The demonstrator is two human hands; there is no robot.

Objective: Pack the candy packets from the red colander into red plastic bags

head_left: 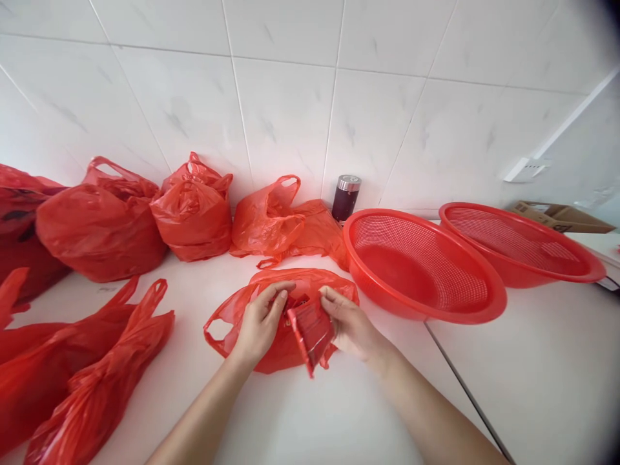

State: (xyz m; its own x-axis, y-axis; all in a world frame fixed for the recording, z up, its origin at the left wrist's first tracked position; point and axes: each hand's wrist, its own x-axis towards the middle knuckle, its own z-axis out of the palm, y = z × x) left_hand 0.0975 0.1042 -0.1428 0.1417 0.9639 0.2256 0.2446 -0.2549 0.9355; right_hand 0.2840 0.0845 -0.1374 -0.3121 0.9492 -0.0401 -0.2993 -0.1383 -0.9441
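My right hand (346,320) pinches a flat, glossy red packet (314,329) by its upper edge, and the packet tilts down towards me. It hangs over the near side of a red plastic bag (264,358) that lies spread on the table with its mouth open. At the left of that mouth, my left hand (261,316) is closed, thumb against the curled fingers. What it grips is hidden. Dark red pieces with some print show between the two hands, inside the bag.
Filled red bags (191,216) line the tiled wall on the left, beside a slack bag (266,219). More bags (111,355) lie at the near left. A dark jar (345,197), two red mesh baskets (416,310) and a cardboard box (566,216) stand to the right on the white table (310,426).
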